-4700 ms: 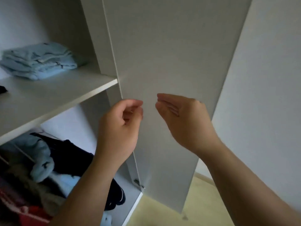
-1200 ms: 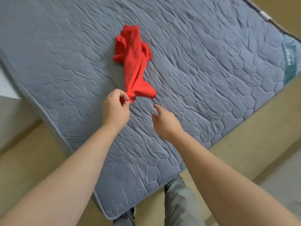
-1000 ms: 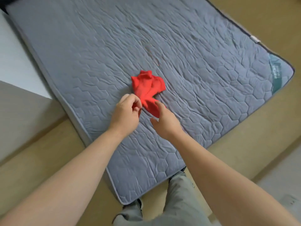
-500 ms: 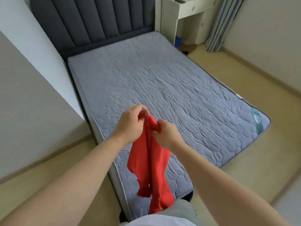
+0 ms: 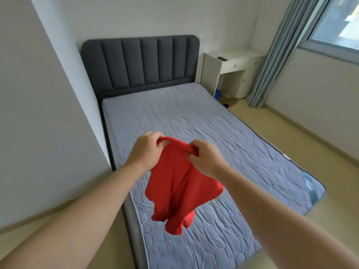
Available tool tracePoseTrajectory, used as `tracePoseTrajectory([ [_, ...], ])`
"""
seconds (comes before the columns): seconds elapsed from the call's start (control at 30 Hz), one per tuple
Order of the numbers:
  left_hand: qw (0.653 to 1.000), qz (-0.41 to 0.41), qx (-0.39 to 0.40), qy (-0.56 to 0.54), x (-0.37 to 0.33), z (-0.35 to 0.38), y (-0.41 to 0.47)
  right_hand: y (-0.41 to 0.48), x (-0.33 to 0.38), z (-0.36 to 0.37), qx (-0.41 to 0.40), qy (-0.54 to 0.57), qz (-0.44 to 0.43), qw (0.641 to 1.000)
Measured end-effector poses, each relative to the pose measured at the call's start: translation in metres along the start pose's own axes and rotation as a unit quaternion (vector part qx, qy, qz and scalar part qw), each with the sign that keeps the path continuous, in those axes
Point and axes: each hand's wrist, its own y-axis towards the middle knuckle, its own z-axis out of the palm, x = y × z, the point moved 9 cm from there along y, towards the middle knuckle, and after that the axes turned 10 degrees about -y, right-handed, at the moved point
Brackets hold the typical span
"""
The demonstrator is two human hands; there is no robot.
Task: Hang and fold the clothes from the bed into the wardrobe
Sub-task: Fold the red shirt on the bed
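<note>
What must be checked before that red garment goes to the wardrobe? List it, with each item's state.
1. Hold of left grip on top edge of red garment: ok, fingers curled round it.
2. Hold of right grip on the same edge: ok.
3. Garment lifted off the mattress: ok, it hangs free.
4. Garment spread flat for folding: not ok, bunched.
5. Way to the wardrobe: cannot tell, out of view.

- Pale walls (image 5: 136, 14), beige floor (image 5: 291, 136).
- Bed (image 5: 194, 117) with grey quilted top and dark padded headboard (image 5: 139, 63) against the far wall.
- White desk (image 5: 233, 59) just beside the headboard.
- Blue-grey curtain (image 5: 272, 55) beside a daylit window (image 5: 338, 20), far right.
</note>
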Motion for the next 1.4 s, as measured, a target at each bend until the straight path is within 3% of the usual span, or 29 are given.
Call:
tracePoseTrajectory([
  [0.1, 0.999, -0.044, 0.000, -0.004, 0.002, -0.003, 0.010, 0.014, -0.002, -0.018, -0.005, -0.031, 0.000, 0.999],
  [0.2, 0.999, -0.022, 0.025, -0.001, -0.008, 0.003, 0.020, 0.029, -0.010, -0.035, -0.001, -0.085, 0.012, 0.996],
  [0.4, 0.980, 0.041, 0.160, 0.112, -0.018, 0.008, 0.044, 0.046, -0.029, -0.062, 0.021, -0.257, -0.009, 0.966],
  [0.5, 0.981, 0.063, 0.122, 0.134, -0.022, -0.002, 0.056, 0.050, -0.035, -0.063, 0.056, -0.298, -0.040, 0.952],
  [0.57, 0.988, 0.051, 0.081, 0.120, -0.022, -0.010, 0.061, 0.050, -0.038, -0.061, 0.093, -0.269, -0.051, 0.957],
  [0.67, 0.994, 0.009, 0.038, 0.101, -0.013, -0.019, 0.066, 0.048, -0.053, -0.062, 0.132, -0.135, -0.004, 0.982],
  [0.77, 0.996, -0.037, 0.025, 0.076, 0.002, -0.022, 0.067, 0.046, -0.075, -0.072, 0.104, 0.057, 0.085, 0.989],
  [0.83, 0.997, -0.058, 0.033, 0.049, 0.010, -0.021, 0.066, 0.045, -0.086, -0.075, 0.085, 0.101, 0.113, 0.985],
  [1.0, 0.994, -0.061, 0.093, -0.002, 0.011, -0.009, 0.061, 0.038, -0.086, -0.064, 0.082, -0.111, 0.038, 0.990],
  [1.17, 0.983, -0.069, 0.165, 0.036, 0.008, -0.005, 0.058, 0.031, -0.097, -0.054, 0.081, -0.137, 0.061, 0.985],
  [1.4, 0.990, -0.073, 0.097, 0.074, 0.027, -0.015, 0.056, 0.022, -0.104, -0.064, 0.117, -0.280, 0.007, 0.953],
])
